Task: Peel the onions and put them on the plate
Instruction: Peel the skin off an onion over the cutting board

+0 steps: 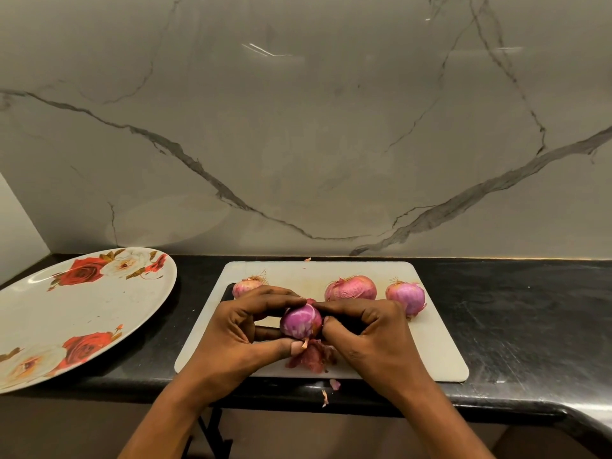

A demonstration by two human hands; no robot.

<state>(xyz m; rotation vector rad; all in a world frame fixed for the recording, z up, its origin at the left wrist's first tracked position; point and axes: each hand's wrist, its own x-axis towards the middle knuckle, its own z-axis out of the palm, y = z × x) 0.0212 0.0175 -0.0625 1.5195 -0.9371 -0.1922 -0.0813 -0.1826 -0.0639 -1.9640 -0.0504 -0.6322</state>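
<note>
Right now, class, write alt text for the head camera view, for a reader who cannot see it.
A left hand and right hand hold a partly peeled red onion over a white cutting board, above a heap of loose skins. Three more onions sit at the board's far side; a rose-patterned plate lies at left on the black counter.

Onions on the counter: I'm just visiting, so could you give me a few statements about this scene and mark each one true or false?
1. The left hand and right hand both hold one onion. True.
2. The plate already holds peeled onions. False: no onion lies on it.
3. Three other onions lie on the cutting board. True.
4. The plate sits right of the board. False: it sits to the left.
</note>
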